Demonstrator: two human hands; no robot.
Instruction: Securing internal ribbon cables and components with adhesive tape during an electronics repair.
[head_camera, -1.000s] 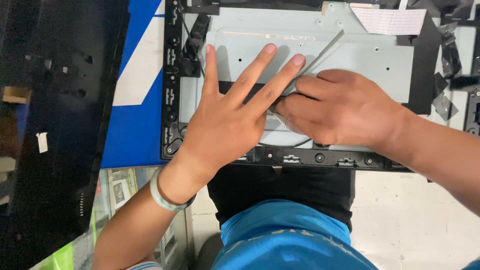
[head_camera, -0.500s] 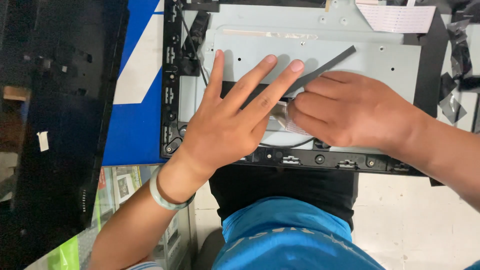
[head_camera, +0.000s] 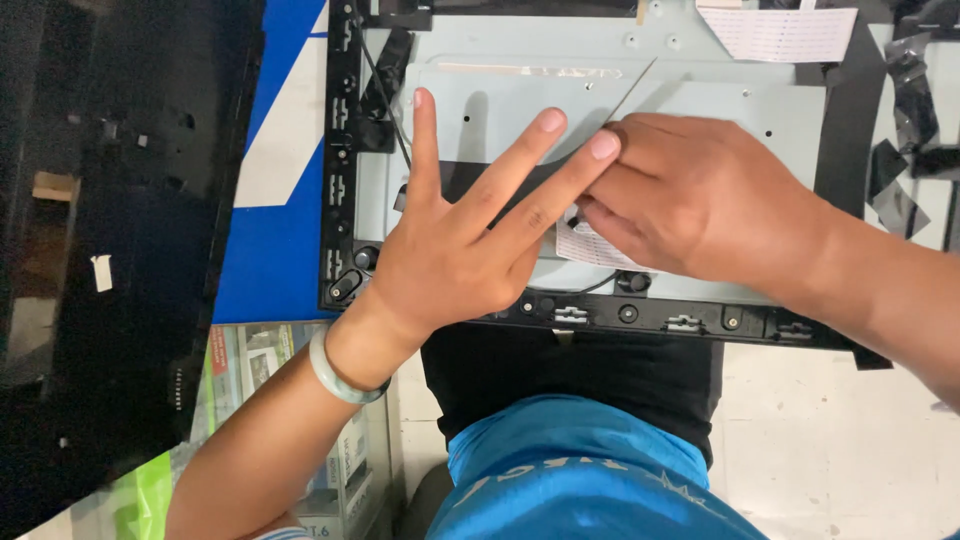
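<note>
Hands are both pressed onto a grey metal back panel (head_camera: 700, 90) that is seen from above in a black plastic frame (head_camera: 345, 200). Left hand (head_camera: 460, 250) is laid flat, palm down, fingers (head_camera: 530, 140) spread wide; three of them are stretched across a black strip (head_camera: 480, 175) on the panel, nothing is gripped. A pale green bangle (head_camera: 335, 370) is worn on that wrist. Right hand (head_camera: 700, 205) is curled, fingers drawn close together; the fingertips are set on a small white ribbon cable (head_camera: 585, 245) near the panel's lower edge, just above the frame's bottom rail. Whether the cable is pinched or only pressed cannot be told, since the fingertips are hidden under the left hand's fingers. A thin grey strip (head_camera: 632, 92) is seen running up and to the right from the knuckles of the right hand; its lower end is hidden. The two hands are touching where the left index tip meets the right knuckles.

A second, wider white flat cable (head_camera: 785, 32) is lying at the panel's top right. Loose pieces of black tape (head_camera: 905, 130) are scattered right of the frame. A large black cover (head_camera: 110, 230) is lying to the left, with a blue and white sheet (head_camera: 280, 150) between it and the frame. A blue shirt (head_camera: 570, 470) is seen at the bottom edge
</note>
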